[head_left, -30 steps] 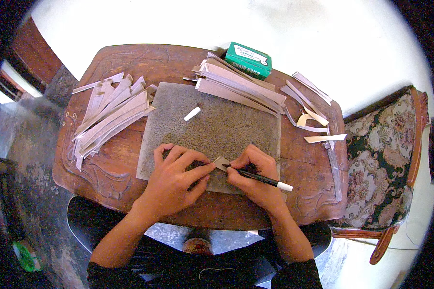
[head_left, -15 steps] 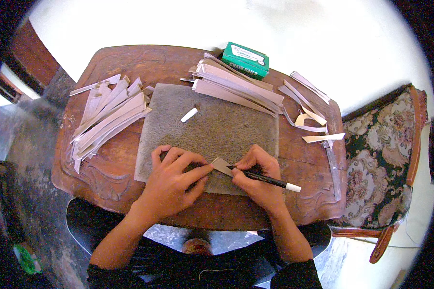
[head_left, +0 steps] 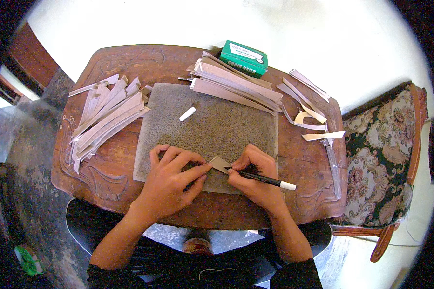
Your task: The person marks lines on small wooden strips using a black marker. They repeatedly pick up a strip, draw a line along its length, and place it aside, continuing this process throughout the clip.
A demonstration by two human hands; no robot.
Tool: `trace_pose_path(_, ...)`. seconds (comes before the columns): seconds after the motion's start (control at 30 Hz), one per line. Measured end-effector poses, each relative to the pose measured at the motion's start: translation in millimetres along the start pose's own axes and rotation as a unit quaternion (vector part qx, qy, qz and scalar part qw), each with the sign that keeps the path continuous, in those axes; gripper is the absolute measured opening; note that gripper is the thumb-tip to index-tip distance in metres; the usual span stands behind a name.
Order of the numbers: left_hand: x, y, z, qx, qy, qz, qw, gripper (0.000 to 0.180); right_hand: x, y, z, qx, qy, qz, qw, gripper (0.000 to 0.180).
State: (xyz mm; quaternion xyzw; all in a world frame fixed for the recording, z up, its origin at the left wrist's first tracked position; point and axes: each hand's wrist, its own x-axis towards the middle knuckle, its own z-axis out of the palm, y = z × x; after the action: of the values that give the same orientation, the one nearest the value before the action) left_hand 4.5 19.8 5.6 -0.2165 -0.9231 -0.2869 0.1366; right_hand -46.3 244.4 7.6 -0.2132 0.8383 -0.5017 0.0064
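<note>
My right hand (head_left: 256,179) grips a black marker pen (head_left: 263,179) with a white end, its point touching a small flat grey-beige piece (head_left: 220,164). That piece lies on a dark, textured mat (head_left: 212,127) near the mat's front edge. From the other side, my left hand (head_left: 173,180) reaches the piece with its index fingertip. The left fingers are spread apart over the mat, the thumb lower down. A white pen cap (head_left: 187,113) rests on the mat beyond my hands. The underside of the right hand is hidden.
Piled beige strips (head_left: 111,120) lie left of the mat, and more stacked strips (head_left: 236,86) at its far edge. Behind these stands a green box (head_left: 243,59). Loose strips (head_left: 304,103) and cut scraps lie right on the carved wooden table (head_left: 82,180). A floral chair (head_left: 381,164) adjoins it.
The marker's white end has shifted slightly left and upward with my right hand. My left hand stays nearly where it was, its fingertip still at the small piece.
</note>
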Motion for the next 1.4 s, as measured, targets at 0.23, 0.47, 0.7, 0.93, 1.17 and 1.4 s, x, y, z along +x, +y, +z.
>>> trace_pose_path(0.23,-0.3,-0.3,-0.5,0.0,0.001,0.002,1.0,0.031,0.9,-2.1,-2.1,-0.014,-0.013,-0.004,1.0,0.019)
trace_pose_path(0.47,-1.3,-1.7,1.7,0.002,0.0,0.003,1.0,0.031,0.8,-1.1,-1.1,-0.02,-0.012,-0.001,1.0,0.019)
trace_pose_path(0.7,-0.3,-0.6,0.1,0.002,-0.001,0.003,1.0,0.034,1.0,-0.2,-1.4,-0.024,-0.019,0.0,1.0,0.021)
trace_pose_path(0.93,-1.2,-2.1,1.9,0.0,0.0,0.005,1.0,0.033,1.2,-0.8,-1.2,-0.023,-0.017,-0.001,1.0,0.021)
trace_pose_path(1.17,-2.5,-3.5,2.3,0.002,-0.001,0.008,1.0,0.033,0.1,1.5,-0.3,-0.005,-0.005,-0.006,1.0,0.02)
trace_pose_path(1.4,-1.2,-2.5,3.0,-0.007,-0.009,0.0,1.0,0.026,-13.4,4.6,-11.5,0.078,0.03,0.073,0.994,0.021)
